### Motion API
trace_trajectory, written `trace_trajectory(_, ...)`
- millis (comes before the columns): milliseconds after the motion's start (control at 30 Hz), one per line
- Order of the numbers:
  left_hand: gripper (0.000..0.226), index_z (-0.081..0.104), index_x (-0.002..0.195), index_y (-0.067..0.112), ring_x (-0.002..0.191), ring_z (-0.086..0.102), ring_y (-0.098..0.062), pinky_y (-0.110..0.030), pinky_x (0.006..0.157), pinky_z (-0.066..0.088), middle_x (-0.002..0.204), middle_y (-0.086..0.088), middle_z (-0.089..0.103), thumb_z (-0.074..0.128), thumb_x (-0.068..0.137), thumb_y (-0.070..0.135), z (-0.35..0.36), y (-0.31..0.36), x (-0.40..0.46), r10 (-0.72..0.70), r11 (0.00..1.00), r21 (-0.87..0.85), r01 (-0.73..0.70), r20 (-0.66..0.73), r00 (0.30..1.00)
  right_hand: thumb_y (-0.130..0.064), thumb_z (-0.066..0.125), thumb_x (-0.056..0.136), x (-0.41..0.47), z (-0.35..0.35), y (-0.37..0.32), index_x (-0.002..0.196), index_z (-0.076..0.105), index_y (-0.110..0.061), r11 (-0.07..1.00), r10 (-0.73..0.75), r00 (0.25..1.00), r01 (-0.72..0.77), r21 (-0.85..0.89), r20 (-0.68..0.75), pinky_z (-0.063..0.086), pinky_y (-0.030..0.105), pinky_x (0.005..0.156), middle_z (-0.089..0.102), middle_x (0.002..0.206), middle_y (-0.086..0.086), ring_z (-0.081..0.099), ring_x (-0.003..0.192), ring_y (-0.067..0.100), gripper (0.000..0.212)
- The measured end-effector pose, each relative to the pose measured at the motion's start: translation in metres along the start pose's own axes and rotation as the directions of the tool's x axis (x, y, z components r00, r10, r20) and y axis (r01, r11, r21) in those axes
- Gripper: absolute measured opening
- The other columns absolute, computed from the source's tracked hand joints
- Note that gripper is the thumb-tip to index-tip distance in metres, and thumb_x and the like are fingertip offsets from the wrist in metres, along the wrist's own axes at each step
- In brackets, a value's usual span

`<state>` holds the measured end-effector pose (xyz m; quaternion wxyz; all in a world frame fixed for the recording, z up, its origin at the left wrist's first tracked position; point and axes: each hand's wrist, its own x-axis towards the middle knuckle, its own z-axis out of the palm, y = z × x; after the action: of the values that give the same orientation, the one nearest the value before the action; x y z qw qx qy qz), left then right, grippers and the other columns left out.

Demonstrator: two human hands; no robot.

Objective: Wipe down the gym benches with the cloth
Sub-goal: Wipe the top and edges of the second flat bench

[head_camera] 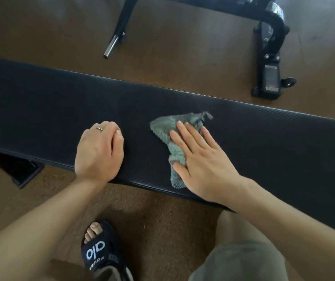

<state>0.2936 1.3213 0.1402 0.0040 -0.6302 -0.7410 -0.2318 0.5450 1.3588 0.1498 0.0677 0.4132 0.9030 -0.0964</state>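
A long black padded gym bench [51,106] runs across the view from left to right. A crumpled grey-green cloth [165,128] lies on its top, right of the middle. My right hand [201,159] presses flat on the cloth with straight fingers, covering its right half. My left hand [98,153] rests on the bench near its front edge, to the left of the cloth, its fingers curled under into a loose fist with nothing in it. A ring shows on one finger.
Beyond the bench stands a black equipment frame [270,63] with a chrome bar end [109,48] on the brown floor. Below the bench's front edge are my sandalled foot [99,250] and my knee in khaki shorts [241,250]. A black bench support [20,169] sits at lower left.
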Motion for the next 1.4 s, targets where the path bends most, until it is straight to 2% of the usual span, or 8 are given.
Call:
trace_trajectory(133, 0.028, 0.047, 0.076, 0.016, 0.066, 0.047, -0.021, -0.042, 0.066, 0.042, 0.071, 0.002, 0.051, 0.033, 0.100, 0.021, 0.000, 0.001, 0.001, -0.021, 1.000, 0.020, 0.020, 0.018, 1.000, -0.056, 0.009, 0.107, 0.017, -0.006, 0.026, 0.164, -0.011, -0.028, 1.000, 0.002, 1.000, -0.002, 0.021, -0.001, -0.012, 0.039, 0.128, -0.019, 0.171, -0.007, -0.023, 0.156, 0.009, 0.066)
trace_trajectory(333, 0.024, 0.049, 0.079, 0.013, 0.072, 0.049, -0.026, -0.042, 0.069, 0.041, 0.076, 0.000, 0.053, 0.040, 0.102, 0.015, 0.001, 0.001, -0.001, -0.102, 0.993, 0.055, 0.100, 0.032, 0.994, -0.053, 0.012, 0.107, 0.070, -0.021, 0.061, 0.165, -0.003, -0.028, 0.969, 0.216, 0.976, -0.211, 0.128, -0.022, -0.010, 0.039, 0.128, -0.011, 0.173, -0.005, -0.014, 0.158, 0.010, 0.065)
trace_trajectory(633, 0.025, 0.048, 0.077, 0.014, 0.070, 0.046, -0.024, -0.039, 0.068, 0.038, 0.073, 0.001, 0.051, 0.041, 0.101, 0.013, -0.001, 0.002, -0.001, -0.108, 0.993, 0.047, 0.107, 0.032, 0.994, -0.057, 0.008, 0.105, -0.025, -0.001, 0.063, 0.166, -0.005, -0.022, 0.774, 0.615, 0.788, -0.607, 0.182, 0.009, -0.011, 0.042, 0.128, -0.015, 0.173, 0.002, -0.017, 0.158, 0.016, 0.071)
trace_trajectory(833, 0.027, 0.048, 0.077, 0.013, 0.069, 0.045, -0.024, -0.037, 0.067, 0.036, 0.074, 0.001, 0.051, 0.037, 0.102, 0.017, -0.003, -0.003, -0.001, -0.054, 0.999, 0.004, 0.054, 0.004, 0.999, -0.055, 0.010, 0.104, 0.001, 0.018, -0.094, 0.164, -0.005, -0.015, 0.959, 0.258, 0.964, -0.247, 0.143, -0.064, -0.004, 0.050, 0.129, -0.012, 0.172, 0.010, -0.015, 0.158, 0.027, 0.073)
trace_trajectory(1000, 0.032, 0.051, 0.077, 0.015, 0.067, 0.049, -0.022, -0.042, 0.066, 0.043, 0.073, 0.002, 0.055, 0.030, 0.100, 0.022, -0.004, -0.011, -0.007, 0.021, 0.996, -0.083, -0.022, -0.010, 1.000, -0.058, 0.012, 0.106, -0.019, 0.027, -0.080, 0.164, -0.004, -0.030, 0.962, 0.260, 0.953, -0.241, 0.130, -0.154, -0.006, 0.040, 0.129, -0.008, 0.172, -0.005, -0.013, 0.158, 0.012, 0.067)
trace_trajectory(1200, 0.028, 0.060, 0.092, 0.017, 0.079, 0.056, -0.016, -0.040, 0.078, 0.049, 0.088, 0.002, 0.063, 0.035, 0.103, 0.026, -0.005, -0.028, -0.003, 0.212, 0.960, -0.179, -0.216, -0.041, 0.976, -0.065, -0.002, 0.099, -0.070, 0.036, -0.058, 0.163, -0.009, -0.034, 0.873, 0.487, 0.861, -0.483, 0.062, -0.144, -0.005, 0.037, 0.129, -0.011, 0.171, -0.012, -0.015, 0.157, 0.005, 0.071)
trace_trajectory(1300, 0.020, 0.061, 0.104, 0.016, 0.094, 0.057, -0.018, -0.039, 0.089, 0.048, 0.102, -0.002, 0.063, 0.044, 0.102, 0.027, -0.019, -0.040, -0.007, 0.293, 0.946, -0.121, -0.300, -0.075, 0.953, -0.062, 0.005, 0.103, -0.065, 0.043, -0.071, 0.165, -0.007, -0.024, 0.910, 0.392, 0.899, -0.410, -0.057, -0.197, 0.004, 0.043, 0.130, -0.005, 0.172, -0.004, -0.008, 0.159, 0.013, 0.074)
trace_trajectory(1400, 0.023, 0.059, 0.116, 0.017, 0.111, 0.055, -0.023, -0.042, 0.102, 0.039, 0.119, -0.005, 0.061, 0.044, 0.102, 0.026, -0.031, -0.074, -0.031, 0.211, 0.976, -0.021, -0.217, -0.172, 0.962, -0.058, 0.013, 0.103, -0.050, 0.043, -0.087, 0.165, 0.000, -0.015, 0.944, 0.236, 0.955, -0.269, -0.189, -0.180, 0.014, 0.050, 0.129, 0.004, 0.173, 0.005, 0.001, 0.160, 0.022, 0.076)
